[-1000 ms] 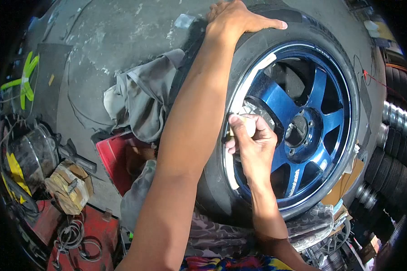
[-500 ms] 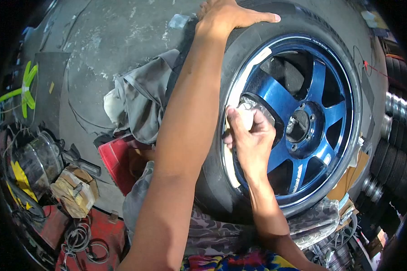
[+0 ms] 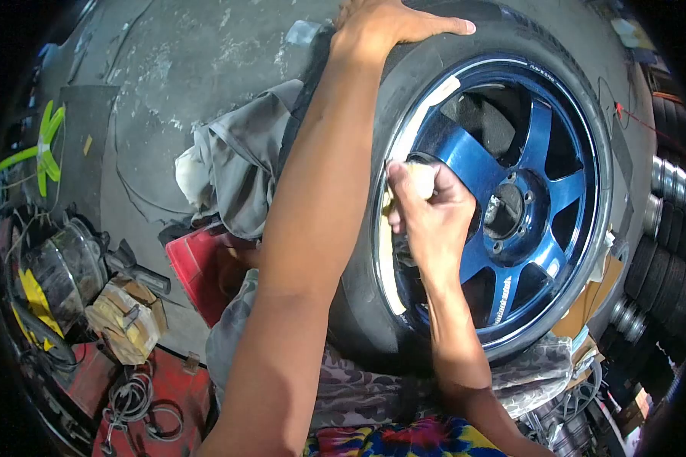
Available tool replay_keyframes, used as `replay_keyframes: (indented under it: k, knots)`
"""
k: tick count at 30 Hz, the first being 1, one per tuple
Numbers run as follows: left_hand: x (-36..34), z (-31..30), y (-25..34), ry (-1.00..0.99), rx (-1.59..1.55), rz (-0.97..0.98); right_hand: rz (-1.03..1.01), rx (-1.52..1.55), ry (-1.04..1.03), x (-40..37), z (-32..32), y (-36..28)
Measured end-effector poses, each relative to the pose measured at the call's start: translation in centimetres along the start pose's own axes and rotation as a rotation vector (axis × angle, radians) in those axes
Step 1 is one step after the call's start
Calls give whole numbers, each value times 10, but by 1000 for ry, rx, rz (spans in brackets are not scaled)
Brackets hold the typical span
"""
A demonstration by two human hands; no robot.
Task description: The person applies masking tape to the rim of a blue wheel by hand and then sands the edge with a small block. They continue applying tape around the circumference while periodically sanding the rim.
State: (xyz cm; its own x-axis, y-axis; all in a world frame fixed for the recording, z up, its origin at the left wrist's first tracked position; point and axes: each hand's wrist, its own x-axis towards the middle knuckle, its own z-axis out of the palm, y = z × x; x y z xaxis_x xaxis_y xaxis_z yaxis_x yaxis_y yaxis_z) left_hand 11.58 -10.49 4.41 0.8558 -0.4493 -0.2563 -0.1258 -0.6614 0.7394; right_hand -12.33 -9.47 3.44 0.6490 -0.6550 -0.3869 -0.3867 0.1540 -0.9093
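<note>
A tyre (image 3: 356, 286) is mounted on a blue spoked wheel (image 3: 465, 156) in front of me. My left hand (image 3: 381, 27) lies across the top of the tyre, its thumb stretched out over the sidewall. A cream strip that looks like masking tape (image 3: 389, 274) follows the left edge of the rim, broken up by my fingers at mid-height. At that edge my right hand (image 3: 434, 213) is closed round a small white piece (image 3: 421, 181); its exact kind is mostly hidden by the fingers. The fingertips touch the rim edge.
Left of the tyre are a grey cloth (image 3: 244, 152) and a red object (image 3: 202, 263). A taped cardboard box (image 3: 127, 320) and coiled cable (image 3: 133, 404) sit at lower left. A lime-green cross-shaped thing (image 3: 46, 148) is farther left. Stacked tyres (image 3: 655, 270) line the right.
My right hand has shifted slightly up and to the right along the rim edge, with the white piece still in it. My left hand stays on the tyre.
</note>
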Motion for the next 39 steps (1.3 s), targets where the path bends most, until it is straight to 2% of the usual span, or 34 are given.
replay_keyframes:
  k: [4, 8, 13, 15, 21, 24, 27, 31, 39]
  knots:
    - [2, -4, 1, -58, 18, 7, 37, 7, -36, -10, -3, -1]
    - [4, 0, 2, -36, 34, -20, -13, 0, -6, 9, 1, -7]
    - [0, -2, 0, -25, 16, 2, 19, -5, -22, 2, -2, -4]
    - [0, 0, -1, 1, 2, 7, -55, 2, -4, 16, 1, -7]
    - [7, 2, 0, -28, 53, -11, -15, -6, -39, 3, -2, -4]
    - [-4, -5, 2, -31, -17, -3, -60, 3, 9, 20, 3, -10]
    - [7, 4, 0, 12, 86, 9, -24, 33, 20, 7, 4, -4]
    - [4, -1, 1, -61, 21, -9, -43, -33, 41, 15, 6, -12]
    - [5, 3, 0, -14, 33, -12, -76, 20, 51, 15, 8, -5]
